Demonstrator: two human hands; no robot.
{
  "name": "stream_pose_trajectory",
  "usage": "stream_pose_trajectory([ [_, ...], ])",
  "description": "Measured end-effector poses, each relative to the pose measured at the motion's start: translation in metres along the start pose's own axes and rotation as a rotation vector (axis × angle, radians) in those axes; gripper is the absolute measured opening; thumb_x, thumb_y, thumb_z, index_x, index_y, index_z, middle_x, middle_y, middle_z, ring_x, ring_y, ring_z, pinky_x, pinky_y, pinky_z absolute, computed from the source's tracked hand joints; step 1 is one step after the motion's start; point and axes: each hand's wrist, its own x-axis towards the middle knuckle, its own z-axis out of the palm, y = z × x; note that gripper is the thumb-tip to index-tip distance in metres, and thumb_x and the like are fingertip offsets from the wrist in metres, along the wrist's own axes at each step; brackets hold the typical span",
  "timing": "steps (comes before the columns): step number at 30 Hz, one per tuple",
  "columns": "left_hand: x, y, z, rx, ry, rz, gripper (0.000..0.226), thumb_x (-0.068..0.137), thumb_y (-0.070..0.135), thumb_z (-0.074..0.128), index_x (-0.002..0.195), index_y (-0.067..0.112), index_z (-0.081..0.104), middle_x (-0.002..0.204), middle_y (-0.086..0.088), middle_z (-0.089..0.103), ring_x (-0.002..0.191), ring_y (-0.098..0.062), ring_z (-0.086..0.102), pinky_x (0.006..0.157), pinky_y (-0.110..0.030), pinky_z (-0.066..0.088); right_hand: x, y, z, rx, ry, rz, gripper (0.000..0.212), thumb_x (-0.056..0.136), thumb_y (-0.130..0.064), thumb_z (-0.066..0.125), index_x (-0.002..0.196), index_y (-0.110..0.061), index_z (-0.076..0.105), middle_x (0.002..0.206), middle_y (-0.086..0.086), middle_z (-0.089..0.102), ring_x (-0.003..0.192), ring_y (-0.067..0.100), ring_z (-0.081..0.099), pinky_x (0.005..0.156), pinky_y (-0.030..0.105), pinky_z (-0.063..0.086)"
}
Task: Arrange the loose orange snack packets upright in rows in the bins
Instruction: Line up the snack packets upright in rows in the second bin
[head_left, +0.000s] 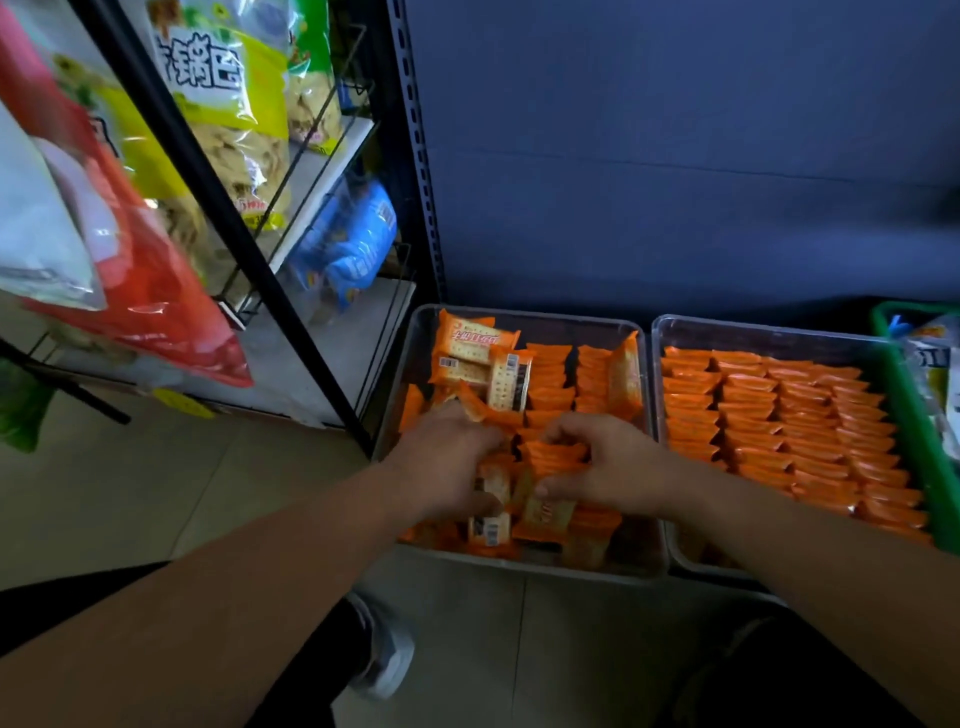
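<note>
Two clear plastic bins stand side by side on the floor. The left bin (641, 364) holds orange snack packets, some upright in rows (550, 384) at the back and several loose ones (475, 345) lying flat. The right bin (657, 332) is filled with neat upright rows of orange packets (779, 415). Both my hands are inside the left bin near its front. My left hand (447, 457) grips loose packets (493, 483). My right hand (608, 467) pinches a bunch of upright packets (553, 452) between fingers and thumb.
A black wire rack (234, 218) with large snack bags stands at the left, close to the left bin. A green basket (914, 415) with other packets touches the right bin. A dark blue wall panel (675, 156) is behind the bins. My shoe (384, 649) is on the tiled floor.
</note>
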Motion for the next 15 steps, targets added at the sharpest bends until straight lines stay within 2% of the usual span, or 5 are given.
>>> stream_pose_trajectory([
  [3, 0.004, 0.006, 0.006, 0.111, -0.075, -0.008, 0.074, 0.074, 0.052, 0.082, 0.141, 0.037, 0.053, 0.155, 0.002, 0.043, 0.146, -0.028, 0.027, 0.115, -0.047, 0.029, 0.009, 0.002, 0.002, -0.027, 0.003, -0.019, 0.033, 0.085, -0.030, 0.085, 0.111, -0.036, 0.066, 0.108, -0.013, 0.067, 0.100, 0.001, 0.063, 0.083, 0.021, 0.051],
  [5, 0.004, 0.004, 0.004, 0.071, -0.059, -0.005, 0.065, 0.073, 0.050, 0.082, 0.132, 0.036, 0.060, 0.145, 0.004, 0.052, 0.139, -0.027, 0.035, 0.110, -0.045, 0.034, 0.011, 0.002, -0.001, -0.087, -0.021, 0.011, 0.038, 0.086, -0.033, 0.083, 0.117, -0.038, 0.063, 0.112, -0.016, 0.062, 0.105, 0.003, 0.060, 0.080, 0.019, 0.048],
  [8, -0.001, -0.009, -0.007, -0.033, -0.067, -0.055, 0.054, 0.078, 0.047, 0.082, 0.125, 0.027, 0.066, 0.122, 0.001, 0.059, 0.121, -0.024, 0.051, 0.096, -0.040, 0.047, 0.015, 0.008, -0.003, -0.246, -0.031, 0.043, 0.048, 0.086, -0.037, 0.083, 0.127, -0.043, 0.058, 0.122, -0.014, 0.059, 0.115, 0.011, 0.057, 0.095, 0.031, 0.053],
  [11, -0.013, -0.022, -0.018, -0.097, -0.117, -0.113, 0.053, 0.088, 0.042, 0.077, 0.136, 0.025, 0.062, 0.124, 0.000, 0.057, 0.119, -0.023, 0.054, 0.096, -0.039, 0.050, 0.017, 0.009, 0.005, -0.355, -0.025, 0.039, 0.058, 0.086, -0.040, 0.082, 0.137, -0.039, 0.055, 0.133, -0.009, 0.057, 0.123, 0.015, 0.056, 0.101, 0.035, 0.052],
  [15, -0.026, -0.023, -0.021, -0.267, -0.113, -0.171, 0.025, 0.092, 0.030, 0.076, 0.116, 0.028, 0.068, 0.108, 0.010, 0.060, 0.104, -0.016, 0.059, 0.084, -0.033, 0.051, 0.021, 0.010, 0.029, -0.612, 0.031, -0.028, 0.065, 0.084, -0.047, 0.081, 0.143, -0.035, 0.055, 0.135, -0.006, 0.050, 0.130, 0.019, 0.046, 0.105, 0.037, 0.047],
])
